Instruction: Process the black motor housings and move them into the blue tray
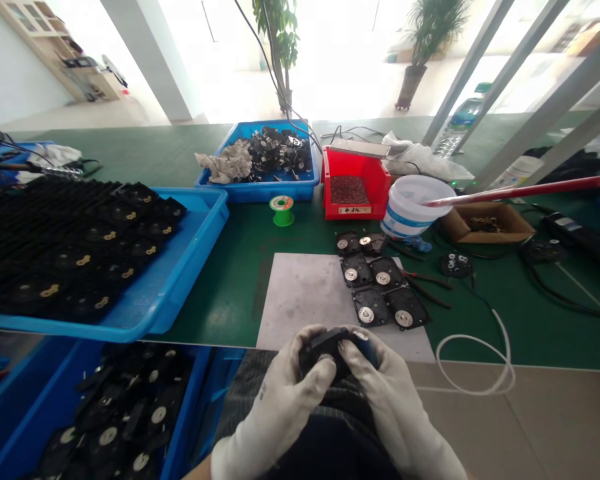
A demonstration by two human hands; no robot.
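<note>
Both of my hands wear white gloves and meet at the front edge of the bench. My left hand wraps round a black plastic housing, its thumb pressed on the near side. From the other side my right hand grips the same housing with thumb and fingers. A dark blue rounded piece shows under the right fingers; whether it joins the housing I cannot tell. Just beyond lies a whitish sheet. On its right part, several flat black housings with silver discs lie in rows.
At left stands a blue tray of stacked black parts, above a lower blue bin of housings. Behind are a blue parts tray, green solder spool, red bin and white bucket. A white tube loops over the front edge.
</note>
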